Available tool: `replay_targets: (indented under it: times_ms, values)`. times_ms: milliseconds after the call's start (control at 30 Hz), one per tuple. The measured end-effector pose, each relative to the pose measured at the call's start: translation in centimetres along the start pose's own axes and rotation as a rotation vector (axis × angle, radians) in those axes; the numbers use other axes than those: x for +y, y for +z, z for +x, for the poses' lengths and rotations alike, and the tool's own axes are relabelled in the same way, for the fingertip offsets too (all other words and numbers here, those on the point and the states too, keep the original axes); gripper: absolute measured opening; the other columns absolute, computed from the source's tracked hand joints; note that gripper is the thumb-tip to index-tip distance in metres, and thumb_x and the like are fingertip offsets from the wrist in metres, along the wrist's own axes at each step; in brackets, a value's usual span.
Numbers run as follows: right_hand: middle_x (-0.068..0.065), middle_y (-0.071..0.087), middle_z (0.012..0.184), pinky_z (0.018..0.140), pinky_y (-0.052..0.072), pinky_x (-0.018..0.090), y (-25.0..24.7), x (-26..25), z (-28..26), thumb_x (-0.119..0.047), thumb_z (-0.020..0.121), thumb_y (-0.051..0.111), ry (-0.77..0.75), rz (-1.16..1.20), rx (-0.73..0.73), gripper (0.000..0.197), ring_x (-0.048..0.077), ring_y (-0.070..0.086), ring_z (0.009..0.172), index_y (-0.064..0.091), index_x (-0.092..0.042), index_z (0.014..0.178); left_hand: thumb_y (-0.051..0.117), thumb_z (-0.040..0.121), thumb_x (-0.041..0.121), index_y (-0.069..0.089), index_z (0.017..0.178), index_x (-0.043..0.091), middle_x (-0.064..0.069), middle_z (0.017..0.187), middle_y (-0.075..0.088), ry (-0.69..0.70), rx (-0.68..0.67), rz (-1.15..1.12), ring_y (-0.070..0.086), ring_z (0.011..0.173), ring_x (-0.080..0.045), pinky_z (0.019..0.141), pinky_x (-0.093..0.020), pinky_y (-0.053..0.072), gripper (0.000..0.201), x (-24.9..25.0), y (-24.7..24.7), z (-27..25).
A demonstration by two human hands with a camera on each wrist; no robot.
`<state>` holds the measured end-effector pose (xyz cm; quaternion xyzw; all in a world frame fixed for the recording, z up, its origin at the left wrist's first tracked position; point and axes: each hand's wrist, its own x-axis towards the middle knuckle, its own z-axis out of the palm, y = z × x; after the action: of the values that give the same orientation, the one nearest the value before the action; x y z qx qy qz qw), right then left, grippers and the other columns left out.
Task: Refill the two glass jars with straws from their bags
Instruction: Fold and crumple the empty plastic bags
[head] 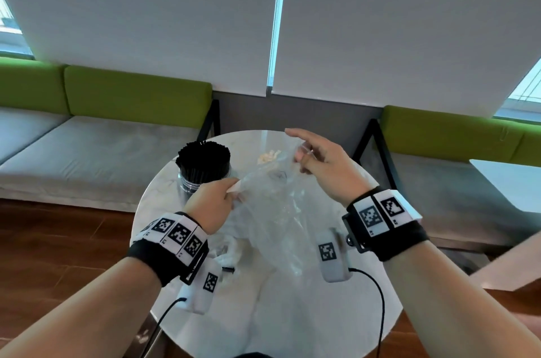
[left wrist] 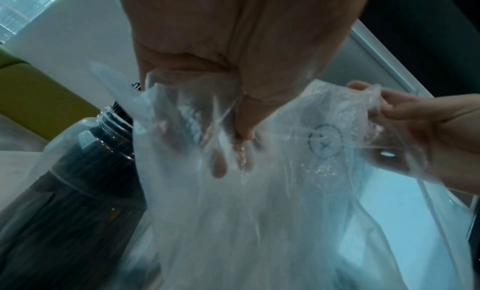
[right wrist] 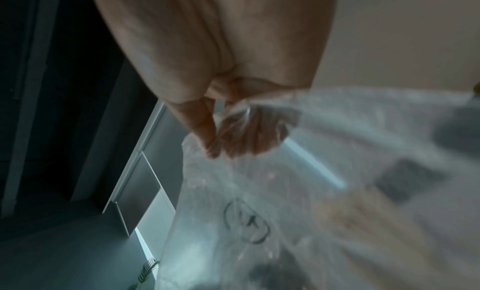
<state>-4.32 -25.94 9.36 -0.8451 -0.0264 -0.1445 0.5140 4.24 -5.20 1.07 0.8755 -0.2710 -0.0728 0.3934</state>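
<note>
A clear empty-looking plastic bag (head: 272, 205) with a round printed mark hangs stretched between my hands over the round marble table (head: 292, 313). My left hand (head: 234, 189) pinches its near left edge; in the left wrist view the fingers (left wrist: 241, 130) sit inside the film (left wrist: 259, 202). My right hand (head: 303, 157) pinches the far edge, index finger straight; the right wrist view shows thumb and fingers (right wrist: 218, 140) closed on the bag (right wrist: 233, 191). A glass jar (head: 205, 167) packed with black straws stands just left of the left hand (left wrist: 85, 171). Pale straw ends (head: 269, 156) show behind the bag.
A second crumpled clear bag (head: 231, 249) lies on the table under my left wrist. Grey bench seats with green backrests (head: 137, 91) run behind the table on both sides. Wood floor (head: 58, 240) lies to the left, and cables trail from both wrist units.
</note>
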Motion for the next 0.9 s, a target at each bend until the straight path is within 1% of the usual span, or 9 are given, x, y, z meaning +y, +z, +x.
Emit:
replay_targets:
  times_ms: [100, 233, 367, 467, 567, 667, 733, 800, 900]
  values:
    - [-0.002, 0.057, 0.078, 0.061, 0.041, 0.010, -0.4, -0.2, 0.4, 0.000, 0.094, 0.048, 0.039, -0.046, -0.111, 0.033, -0.003, 0.052, 0.061, 0.064, -0.029, 0.098, 0.046, 0.091, 0.006, 0.054, 0.071, 0.036, -0.003, 0.075, 0.065, -0.043, 0.014, -0.016, 0.061, 0.074, -0.024, 0.078, -0.043, 0.051, 0.037, -0.1, -0.3, 0.1]
    - [-0.012, 0.061, 0.075, 0.069, 0.044, 0.017, -1.5, 0.5, 1.0, -0.005, 0.084, 0.066, -0.037, -0.055, 0.240, 0.020, 0.005, 0.054, 0.070, 0.066, -0.025, 0.080, 0.045, 0.093, 0.007, 0.054, 0.075, 0.030, -0.006, 0.080, 0.066, -0.103, 0.017, -0.057, 0.063, 0.079, -0.027, 0.077, -0.040, 0.052, 0.031, -0.2, -0.9, 0.4]
    - [-0.010, 0.065, 0.077, 0.072, 0.048, 0.018, -2.5, 1.3, 0.7, -0.012, 0.080, 0.075, -0.066, -0.067, 0.414, 0.019, 0.002, 0.056, 0.072, 0.067, -0.029, 0.079, 0.046, 0.094, 0.006, 0.056, 0.077, 0.017, 0.003, 0.066, 0.056, -0.165, 0.030, -0.088, 0.048, 0.049, -0.003, 0.046, -0.012, 0.033, 0.023, -0.1, -1.3, 0.6]
    - [-0.005, 0.063, 0.075, 0.070, 0.049, 0.025, -2.9, 1.8, 0.8, -0.011, 0.077, 0.077, -0.067, -0.061, 0.456, 0.017, 0.008, 0.055, 0.071, 0.066, -0.024, 0.074, 0.049, 0.093, 0.012, 0.061, 0.081, 0.016, -0.004, 0.075, 0.065, -0.194, 0.048, -0.082, 0.049, 0.058, -0.019, 0.050, -0.019, 0.035, 0.018, -0.5, -1.6, 0.8]
    - [0.005, 0.064, 0.075, 0.071, 0.048, 0.031, -3.5, 2.2, 1.0, -0.009, 0.077, 0.077, -0.081, -0.056, 0.494, 0.014, 0.022, 0.056, 0.072, 0.064, -0.014, 0.073, 0.050, 0.094, 0.018, 0.062, 0.080, 0.014, 0.001, 0.060, 0.050, -0.221, 0.068, -0.002, 0.041, 0.053, -0.015, 0.044, -0.012, 0.033, 0.019, -0.2, -2.1, 0.7]
    - [-0.007, 0.063, 0.077, 0.070, 0.045, 0.025, -3.9, 2.9, 1.1, -0.010, 0.081, 0.073, -0.122, -0.094, 0.568, 0.017, 0.010, 0.054, 0.072, 0.063, -0.022, 0.075, 0.051, 0.094, 0.026, 0.063, 0.074, 0.014, 0.000, 0.053, 0.045, -0.205, 0.074, 0.013, 0.042, 0.048, -0.016, 0.044, -0.012, 0.036, 0.026, 0.2, -2.6, 0.6]
    - [-0.006, 0.062, 0.088, 0.074, 0.042, 0.022, -3.8, 3.6, 1.2, -0.017, 0.085, 0.070, -0.130, -0.128, 0.570, 0.015, 0.004, 0.055, 0.078, 0.062, -0.029, 0.087, 0.053, 0.093, 0.025, 0.066, 0.071, 0.014, -0.008, 0.063, 0.063, -0.221, 0.068, -0.113, 0.060, 0.062, -0.028, 0.063, -0.025, 0.053, 0.028, -0.1, -2.4, 1.0]
    - [-0.002, 0.059, 0.111, 0.083, 0.043, 0.025, -3.4, 4.3, 0.8, -0.034, 0.083, 0.070, -0.040, -0.090, 0.444, 0.042, 0.007, 0.055, 0.097, 0.053, -0.026, 0.121, 0.052, 0.094, 0.024, 0.068, 0.078, 0.010, -0.013, 0.079, 0.071, -0.246, 0.089, -0.220, 0.065, 0.080, -0.038, 0.079, -0.046, 0.054, 0.026, -0.4, -2.4, 1.4]
    - [-0.006, 0.047, 0.132, 0.100, 0.036, 0.030, -2.8, 5.9, -0.5, -0.051, 0.067, 0.075, 0.165, -0.053, 0.122, 0.102, 0.008, 0.043, 0.121, 0.017, -0.031, 0.148, 0.051, 0.095, 0.027, 0.064, 0.084, 0.001, -0.024, 0.088, 0.069, -0.263, 0.117, -0.324, 0.065, 0.081, -0.042, 0.081, -0.051, 0.053, 0.032, 0.1, -2.5, 1.8]
